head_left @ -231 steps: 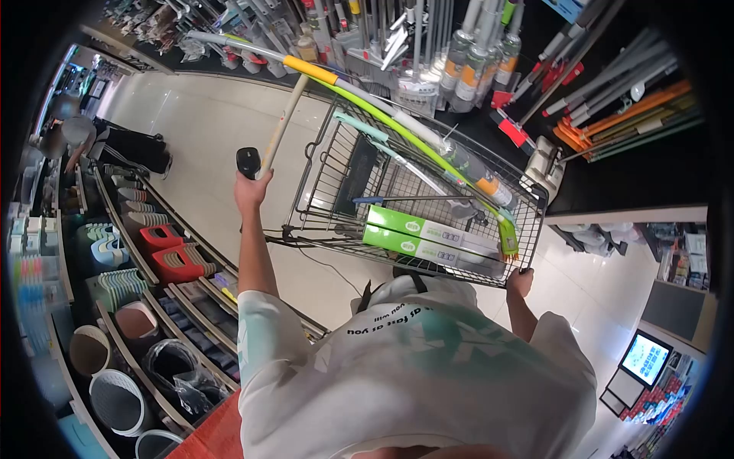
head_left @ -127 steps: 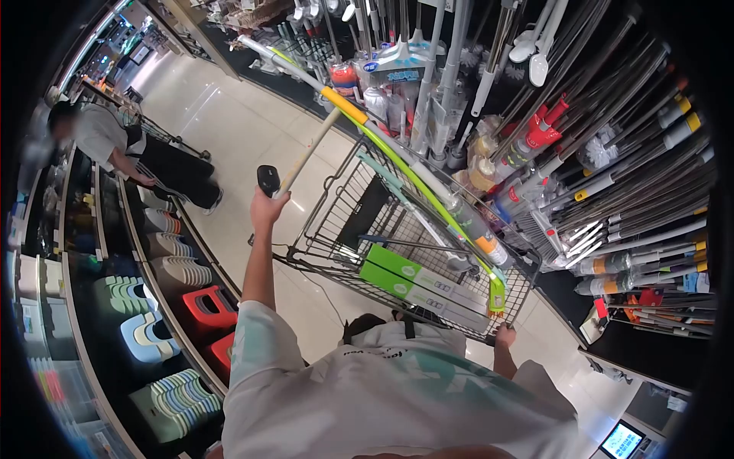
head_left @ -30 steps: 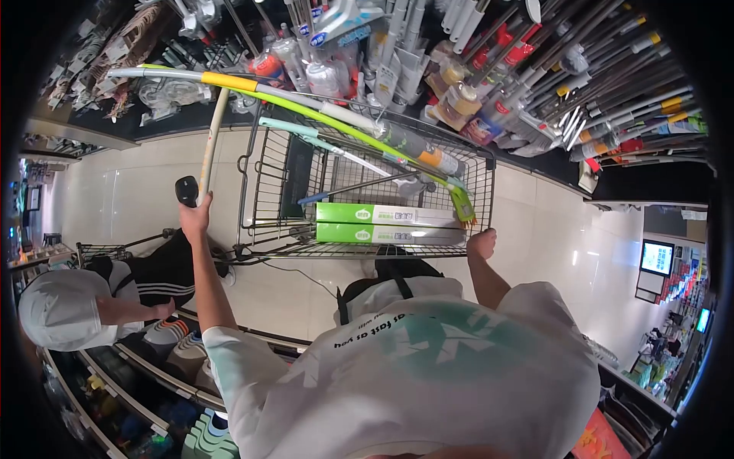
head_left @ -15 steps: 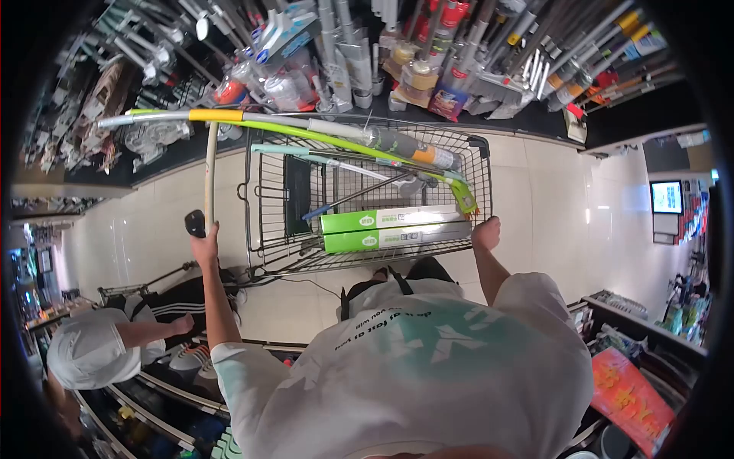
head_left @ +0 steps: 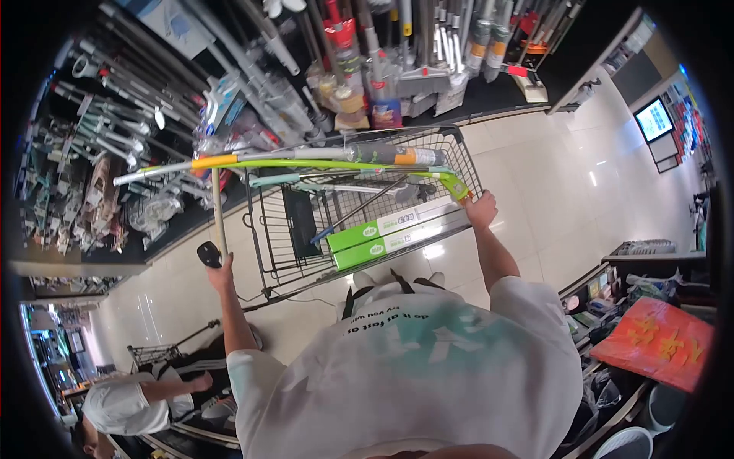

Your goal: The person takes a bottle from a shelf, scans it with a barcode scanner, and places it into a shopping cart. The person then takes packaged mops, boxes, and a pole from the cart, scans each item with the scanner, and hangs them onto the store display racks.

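Note:
My left hand (head_left: 219, 271) is closed around a pale wooden pole (head_left: 218, 206). A dark rounded piece (head_left: 209, 254) sits beside that hand; I cannot tell whether it belongs to the pole. At the cart's right end, my right hand (head_left: 482, 208) is closed on the rim of the wire shopping cart (head_left: 264, 260), close to a lime-green tool head (head_left: 454, 186). Inside the cart lie two green-and-white boxes (head_left: 365, 232), a blue-tipped pole (head_left: 358, 211) and a mint-handled tool (head_left: 279, 180). A silver-and-yellow pole (head_left: 215, 161) extends past the cart's left side.
Mops, brooms and poles (head_left: 267, 69) crowd the shelf ahead. At lower left stands another person (head_left: 126, 402) near another cart (head_left: 172, 352). An orange-red sheet (head_left: 654, 344) and bins (head_left: 623, 444) are at lower right. Tiled floor (head_left: 550, 206) extends to the right.
The view has turned, so the cart looks tilted with its right end higher and the shelf has shifted left. Both hands keep their grips.

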Available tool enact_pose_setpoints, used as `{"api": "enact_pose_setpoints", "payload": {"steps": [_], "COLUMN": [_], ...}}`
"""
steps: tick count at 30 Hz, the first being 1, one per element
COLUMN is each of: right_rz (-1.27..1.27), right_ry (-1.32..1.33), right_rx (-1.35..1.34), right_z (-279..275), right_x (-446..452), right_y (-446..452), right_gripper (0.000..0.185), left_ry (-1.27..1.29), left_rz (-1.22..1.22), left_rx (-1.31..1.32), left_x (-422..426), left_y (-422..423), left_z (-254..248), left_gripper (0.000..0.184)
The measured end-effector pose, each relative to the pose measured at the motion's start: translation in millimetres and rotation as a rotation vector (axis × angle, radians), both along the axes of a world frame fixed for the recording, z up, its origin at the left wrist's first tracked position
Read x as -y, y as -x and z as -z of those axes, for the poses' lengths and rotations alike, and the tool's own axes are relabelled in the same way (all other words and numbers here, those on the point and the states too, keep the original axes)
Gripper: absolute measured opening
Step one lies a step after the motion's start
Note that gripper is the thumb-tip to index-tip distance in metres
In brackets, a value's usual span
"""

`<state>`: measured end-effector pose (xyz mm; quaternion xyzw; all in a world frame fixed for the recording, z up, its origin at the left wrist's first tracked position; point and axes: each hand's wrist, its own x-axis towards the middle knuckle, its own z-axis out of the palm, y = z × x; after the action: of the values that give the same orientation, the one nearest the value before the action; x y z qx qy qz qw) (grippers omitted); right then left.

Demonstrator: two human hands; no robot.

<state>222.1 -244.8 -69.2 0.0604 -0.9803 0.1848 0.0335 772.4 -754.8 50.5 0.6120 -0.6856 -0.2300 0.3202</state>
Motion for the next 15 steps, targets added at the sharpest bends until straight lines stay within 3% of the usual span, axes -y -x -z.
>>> {"api": "enact_pose_setpoints", "payload": {"steps": [3,5,7,9,15], "right_rz": [-0.124,-0.336,-0.461,-0.497,-0.613], "right_ry": [0.016,0.098,0.262,0.13,0.062], "right_rx": [-0.241,-0.312,-0.035,-0.136,-0.043], "right_z": [-5.7,-12.2,-22.9,-19.8,-13.6], "right_x": [-1.8,7.1,17.7,26.1,-9.2], "right_y": [35.3,34.4,16.8,11.9,104.1], "right_gripper": [0.064,0.054,0.039,0.023,0.026], "left_ry": [0.045,0.043,0.018,-0.003,-0.03], "left_rz": [0.046,0.006,-0.021,-0.039,0.035], "left_rx": [-0.012,0.06,0.117,0.143,0.078], "left_x": [-13.3,-28.3,-41.3,-41.8,-47.3], "left_y": [44.0,88.8,131.7,169.6,254.2], "left_z": [2.3,-12.8,-21.3,-11.7,25.6], "left_gripper": [0.07,0.069,0.068,0.067,0.069]}}
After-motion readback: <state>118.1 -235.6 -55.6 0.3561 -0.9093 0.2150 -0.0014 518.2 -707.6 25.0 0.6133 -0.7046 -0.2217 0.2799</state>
